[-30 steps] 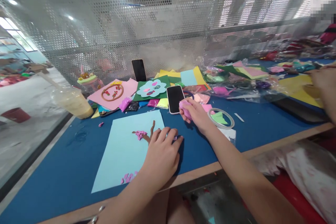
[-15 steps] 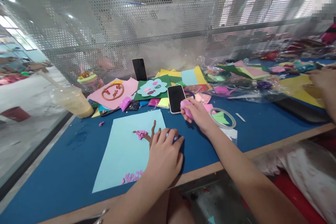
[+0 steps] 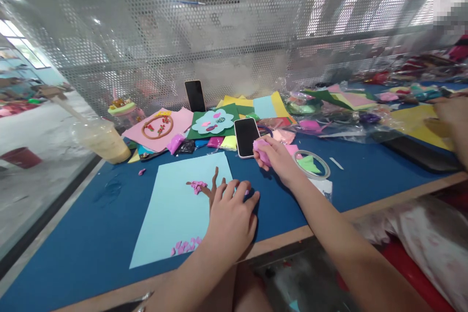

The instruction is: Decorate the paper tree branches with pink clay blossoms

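Head view looked down on a blue counter (image 3: 91,234) with a light blue sheet (image 3: 175,204) lying flat near its front edge. The left hand (image 3: 230,217) lay palm down on the sheet's right edge, fingers slightly spread and reaching onto the paper, gripping nothing. Its fingertips sat just beside a brown trunk (image 3: 214,181) and a small pink cluster (image 3: 197,186) stuck to the paper. More pink petals (image 3: 185,246) lay near the sheet's front edge.

The right hand (image 3: 278,160) was curled around a pink lump (image 3: 260,150), thumb and fingers closed on it. It was held just above the counter, beside a dark phone (image 3: 246,136) and close to a tape ring (image 3: 312,163).

The lump looked like soft modelling clay: light, easily dented, probably a little tacky. A firm squeeze would likely mark it, so a loose fingertip grip, or pinching small bits off its edge, seemed the safer hold. The sheet looked thin, light and bendy, likely to slide or crease on the smooth counter. A flat palm on a bare part, away from the stuck pieces, would probably steady it best.

A lidded cup (image 3: 100,139) stood well apart to the left, and another person's hand (image 3: 451,112) rested at the far right.
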`<state>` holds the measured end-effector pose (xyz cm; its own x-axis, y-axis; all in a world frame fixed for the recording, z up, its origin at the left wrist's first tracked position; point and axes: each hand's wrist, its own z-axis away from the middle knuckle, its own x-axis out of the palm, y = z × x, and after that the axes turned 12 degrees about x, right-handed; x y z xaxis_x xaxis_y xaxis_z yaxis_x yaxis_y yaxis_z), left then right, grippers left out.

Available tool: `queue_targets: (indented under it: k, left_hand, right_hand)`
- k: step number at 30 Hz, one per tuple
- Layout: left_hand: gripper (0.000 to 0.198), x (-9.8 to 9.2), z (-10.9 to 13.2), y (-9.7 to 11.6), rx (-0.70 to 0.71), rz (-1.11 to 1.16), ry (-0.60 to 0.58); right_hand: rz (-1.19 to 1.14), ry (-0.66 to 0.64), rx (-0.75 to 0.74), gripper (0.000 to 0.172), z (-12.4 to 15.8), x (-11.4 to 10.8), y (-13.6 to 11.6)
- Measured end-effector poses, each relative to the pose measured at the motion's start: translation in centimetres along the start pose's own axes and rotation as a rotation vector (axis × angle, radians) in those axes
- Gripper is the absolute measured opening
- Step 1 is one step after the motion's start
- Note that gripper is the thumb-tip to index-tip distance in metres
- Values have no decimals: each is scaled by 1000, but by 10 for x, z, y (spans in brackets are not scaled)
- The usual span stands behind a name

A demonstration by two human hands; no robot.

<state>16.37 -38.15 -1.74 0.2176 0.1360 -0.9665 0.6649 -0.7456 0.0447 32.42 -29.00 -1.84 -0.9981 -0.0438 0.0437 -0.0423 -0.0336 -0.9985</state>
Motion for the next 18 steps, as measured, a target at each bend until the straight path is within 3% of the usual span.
queue_targets:
  k: [10, 14, 18]
  left_hand:
    - [36, 1, 4, -1, 18, -11, 18]
    - [34, 1, 7, -3, 30, 16, 124]
    - [32, 0, 6, -6, -46, 44, 220]
  right_hand:
    - [7, -8, 3, 13, -2, -2, 4]
    - [8, -4, 2, 14, -2, -2, 5]
    - [17, 5, -7, 15, -2, -2, 4]
